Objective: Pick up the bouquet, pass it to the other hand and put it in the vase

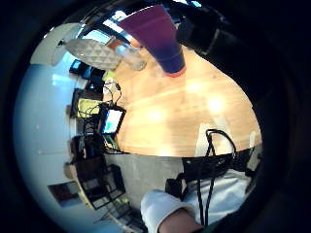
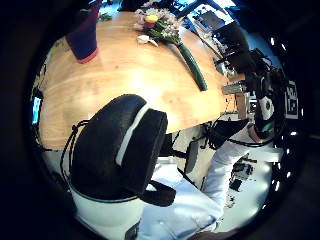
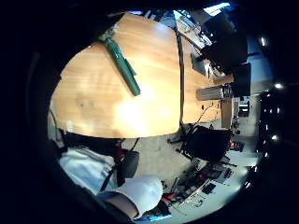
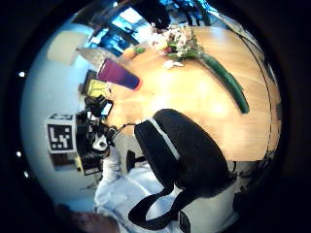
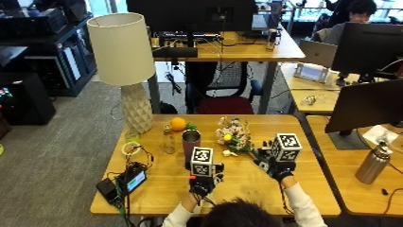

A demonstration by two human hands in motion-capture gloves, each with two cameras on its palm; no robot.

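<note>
**Bouquet lies flat on the table, not yet taken up**

In the outside view the bouquet lies on the wooden table, its blooms toward 11 o'clock and its green wrapped stem running toward 4 o'clock, under the right hand. The vase, dark purple with a reddish base, stands upright just beside the flowers at their 9 o'clock. The left hand hovers at the vase's 6 o'clock, near it but apart. Whether either hand's fingers are spread or curled I cannot tell; the palm views show table beneath both hands and nothing held

The bouquet looks light, with soft, easily crushed flower heads and loose petals on the table beside them. The long stem seems the stiffer part, so the middle of that stem is probably the place to take hold, leaving stem free for the other hand. The tall, narrow vase may tip if knocked
</note>
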